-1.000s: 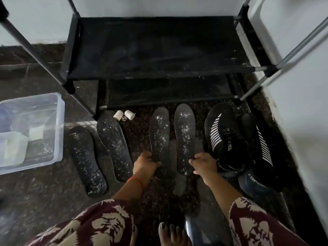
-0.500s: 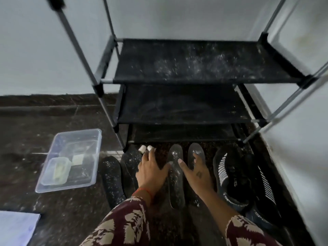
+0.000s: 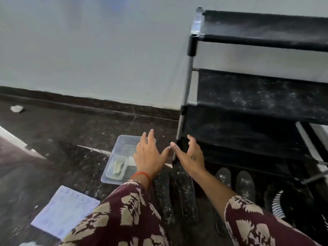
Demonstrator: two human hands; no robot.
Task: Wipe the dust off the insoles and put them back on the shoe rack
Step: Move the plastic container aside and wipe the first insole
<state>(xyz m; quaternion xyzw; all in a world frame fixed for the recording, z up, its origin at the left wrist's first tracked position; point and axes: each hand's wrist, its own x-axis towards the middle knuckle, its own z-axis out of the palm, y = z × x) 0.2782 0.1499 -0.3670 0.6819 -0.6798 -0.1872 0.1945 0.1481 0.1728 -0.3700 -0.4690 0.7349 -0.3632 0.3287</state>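
Insoles (image 3: 184,192), black and speckled with pale dust, lie on the floor; both hands (image 3: 150,153) spread, empty.

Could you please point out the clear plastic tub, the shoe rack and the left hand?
clear plastic tub (image 3: 122,141): head view, far rim, bare plastic.
shoe rack (image 3: 262,93): head view, dusty middle shelf fabric.
left hand (image 3: 148,155): head view, back of the hand.
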